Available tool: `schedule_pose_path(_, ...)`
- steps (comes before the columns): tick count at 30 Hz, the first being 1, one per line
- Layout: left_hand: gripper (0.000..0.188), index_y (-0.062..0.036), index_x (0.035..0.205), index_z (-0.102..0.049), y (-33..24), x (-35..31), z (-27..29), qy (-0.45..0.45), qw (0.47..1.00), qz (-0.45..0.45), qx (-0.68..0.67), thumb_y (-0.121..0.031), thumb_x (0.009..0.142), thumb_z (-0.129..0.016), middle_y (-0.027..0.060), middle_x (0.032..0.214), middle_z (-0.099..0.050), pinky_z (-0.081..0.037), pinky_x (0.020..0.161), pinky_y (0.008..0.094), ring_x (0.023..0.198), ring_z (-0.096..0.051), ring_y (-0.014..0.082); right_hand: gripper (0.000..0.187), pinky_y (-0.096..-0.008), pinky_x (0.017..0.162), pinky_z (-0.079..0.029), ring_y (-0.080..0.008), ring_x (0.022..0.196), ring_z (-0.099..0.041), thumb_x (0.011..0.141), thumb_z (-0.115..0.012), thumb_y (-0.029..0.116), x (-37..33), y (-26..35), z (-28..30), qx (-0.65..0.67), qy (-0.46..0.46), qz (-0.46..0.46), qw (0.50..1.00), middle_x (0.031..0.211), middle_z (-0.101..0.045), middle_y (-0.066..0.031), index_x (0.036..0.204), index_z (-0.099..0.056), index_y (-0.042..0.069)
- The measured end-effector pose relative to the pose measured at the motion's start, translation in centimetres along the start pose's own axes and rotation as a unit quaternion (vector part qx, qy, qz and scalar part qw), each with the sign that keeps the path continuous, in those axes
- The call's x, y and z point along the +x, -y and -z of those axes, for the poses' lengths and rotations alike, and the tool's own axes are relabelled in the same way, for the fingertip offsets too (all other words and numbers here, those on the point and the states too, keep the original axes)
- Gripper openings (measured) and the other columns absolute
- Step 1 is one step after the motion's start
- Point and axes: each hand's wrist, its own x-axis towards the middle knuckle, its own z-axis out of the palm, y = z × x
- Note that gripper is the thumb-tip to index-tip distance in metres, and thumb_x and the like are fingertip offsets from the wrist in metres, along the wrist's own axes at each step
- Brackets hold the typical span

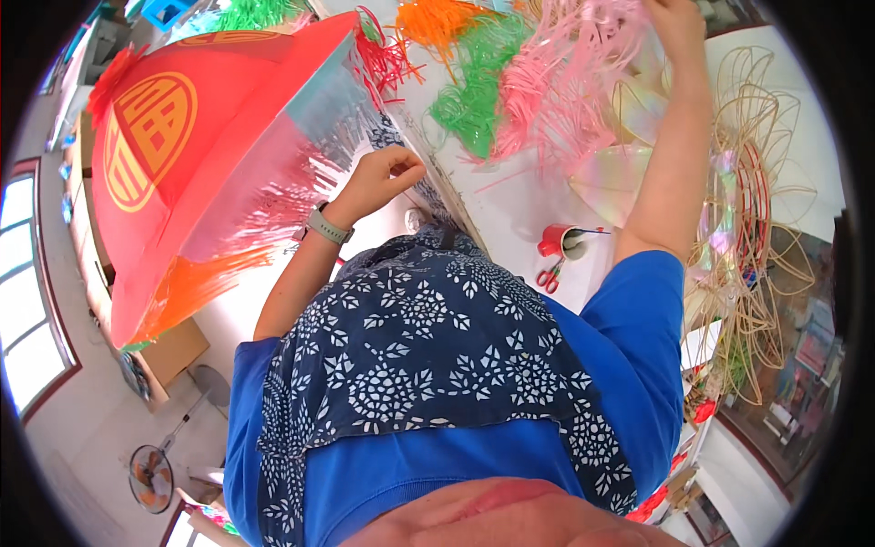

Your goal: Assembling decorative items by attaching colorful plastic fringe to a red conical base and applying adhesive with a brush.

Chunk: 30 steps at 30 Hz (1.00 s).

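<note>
My left hand (386, 179), with a watch (329, 224) on its wrist, is held over the table edge with its fingers curled together; anything in them is too small to make out. Beside it on the left is a large red lantern-like piece (210, 128) with round gold emblems, a silvery underside and red and orange fringe. My right arm stretches far forward, and my right hand (679, 32) is partly cut off by the top edge. Nearest to that hand are pink plastic strips (570, 82) in a loose heap; its fingertips are not clear.
Green strips (474, 87) and orange strips (437, 23) lie left of the pink heap. Red-handled scissors (549, 277) and a red cup (553, 240) stand on the white table. Wire frames (761, 201) spread at the right. A fan (150, 479) stands at lower left.
</note>
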Motion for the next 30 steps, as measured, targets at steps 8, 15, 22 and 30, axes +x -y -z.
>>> schedule_pose_path(8, 0.02, -0.0033, 0.101, -0.063, -10.5, -0.5, 2.4, -0.189, 0.935, -0.271, 0.13, -0.004, 0.082, -0.059, 0.011, 0.105, -0.061, -0.046, 0.082, 0.0306, 0.097, -0.059, 0.0224, 0.017, -0.0293, 0.076, -0.046, -0.0168, 0.082, -0.061, 0.084, -0.054, 0.003, -4.9, 6.9, 2.0, 0.309, -0.019, -0.012, 0.951, 0.089, -0.066, -0.0079, 0.096, -0.065, 0.0)
schedule_pose_path(15, 0.024, -0.0005, 0.104, -0.061, -16.1, -4.3, 2.9, -0.215, 0.879, -0.413, 0.099, -0.008, 0.082, -0.064, 0.0094, 0.108, -0.06, -0.045, 0.085, 0.031, 0.1, -0.058, 0.0199, 0.016, -0.0197, 0.071, -0.046, -0.0062, 0.081, -0.058, 0.082, -0.059, -0.003, -14.8, 15.2, 2.6, 0.501, 0.217, 0.106, 0.831, 0.089, -0.063, -0.0026, 0.098, -0.063, -0.002)
schedule_pose_path(22, 0.02, 0.002, 0.097, -0.061, -12.3, -12.9, 4.8, 0.085, 0.976, -0.111, -0.165, -0.01, 0.082, -0.067, 0.003, 0.078, -0.064, -0.045, 0.058, 0.0183, 0.065, -0.057, 0.0054, 0.018, -0.0197, 0.073, -0.043, -0.007, 0.082, -0.056, 0.083, -0.06, 0.002, -20.3, 19.8, 2.6, 0.505, 0.272, 0.054, 0.817, 0.09, -0.062, -0.0031, 0.1, -0.06, -0.001)
schedule_pose_path(30, 0.023, 0.0029, 0.105, -0.061, -8.6, -22.3, 7.4, 0.074, 0.952, -0.118, -0.271, -0.003, 0.083, -0.062, 0.0045, 0.09, -0.066, -0.047, 0.071, 0.0184, 0.081, -0.06, 0.0063, 0.018, -0.0197, 0.073, -0.044, -0.0078, 0.082, -0.057, 0.08, -0.063, 0.001, -26.8, 24.1, 2.0, 0.542, 0.219, 0.004, 0.812, 0.089, -0.063, -0.0037, 0.098, -0.061, -0.002)
